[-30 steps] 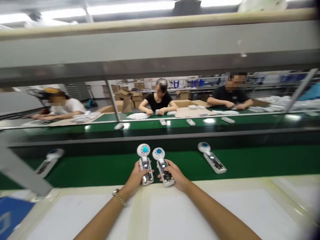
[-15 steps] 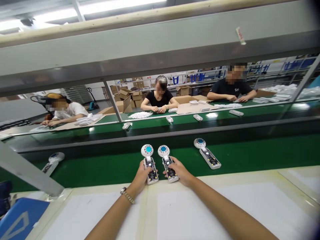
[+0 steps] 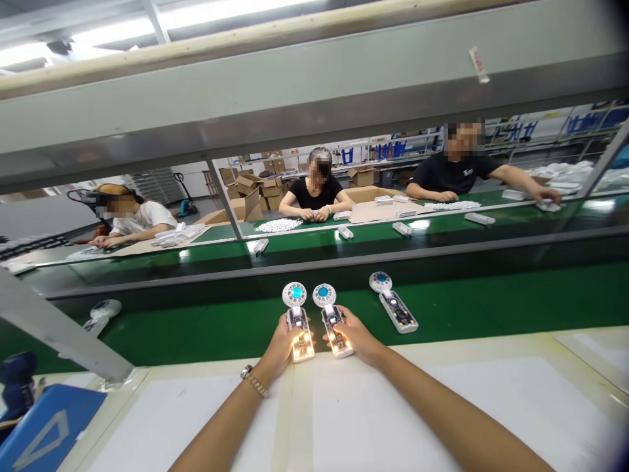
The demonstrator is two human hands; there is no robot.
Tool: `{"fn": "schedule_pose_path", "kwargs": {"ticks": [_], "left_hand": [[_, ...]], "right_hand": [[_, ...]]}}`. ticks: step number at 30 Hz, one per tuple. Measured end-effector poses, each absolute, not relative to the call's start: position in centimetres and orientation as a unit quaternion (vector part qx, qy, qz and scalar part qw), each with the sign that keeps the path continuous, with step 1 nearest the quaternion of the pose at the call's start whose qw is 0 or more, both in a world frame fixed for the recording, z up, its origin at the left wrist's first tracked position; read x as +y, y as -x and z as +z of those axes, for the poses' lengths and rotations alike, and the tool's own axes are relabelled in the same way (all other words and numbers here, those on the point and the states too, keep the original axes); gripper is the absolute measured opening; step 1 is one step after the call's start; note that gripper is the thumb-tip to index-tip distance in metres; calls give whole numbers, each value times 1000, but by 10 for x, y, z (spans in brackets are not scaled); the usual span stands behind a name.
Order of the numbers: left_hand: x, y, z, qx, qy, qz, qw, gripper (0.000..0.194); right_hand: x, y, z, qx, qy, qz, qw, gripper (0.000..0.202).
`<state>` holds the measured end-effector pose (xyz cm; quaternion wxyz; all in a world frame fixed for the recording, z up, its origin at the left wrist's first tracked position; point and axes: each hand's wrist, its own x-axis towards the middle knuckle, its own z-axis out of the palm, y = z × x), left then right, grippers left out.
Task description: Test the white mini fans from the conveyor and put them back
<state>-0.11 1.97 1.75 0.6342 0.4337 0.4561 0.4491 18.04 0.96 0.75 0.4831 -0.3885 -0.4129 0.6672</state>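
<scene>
My left hand (image 3: 284, 344) is closed around a white handheld device (image 3: 295, 295) with a round head, a blue-green centre and a bare circuit board in its handle. Its thumb presses on the board, where yellow lights glow. A matching device (image 3: 324, 295) is gripped by my right hand (image 3: 356, 337), thumb on its board, with lights also lit. Both are held side by side over the near edge of the green belt, heads pointing away. To the right, another such device (image 3: 398, 311) lies on the belt with its board unlit.
A further device (image 3: 101, 314) lies at left, partly behind a grey post (image 3: 63, 328). Along the far belt (image 3: 304, 252) are several white casings (image 3: 401, 229). Three people (image 3: 317, 190) sit opposite. The white worktop (image 3: 363, 419) is nearest me; a blue object (image 3: 49, 426) stands at lower left.
Yellow lights have come on in both held devices. The device at right and the far casings have shifted along their belts. A co-worker at right has stretched an arm toward the far belt.
</scene>
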Motion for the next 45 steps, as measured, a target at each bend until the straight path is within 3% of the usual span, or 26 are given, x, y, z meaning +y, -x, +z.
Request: {"fn": "schedule_pose_path", "kwargs": {"ticks": [9, 31, 45], "left_hand": [[17, 0, 20, 432, -428, 453, 652, 42], [16, 0, 23, 405, -417, 459, 672, 50], [17, 6, 20, 374, -435, 465, 674, 54]], "right_hand": [[7, -181, 12, -406, 385, 673, 484, 56], [16, -176, -4, -405, 366, 683, 485, 55], [10, -171, -6, -483, 313, 654, 491, 60]]}}
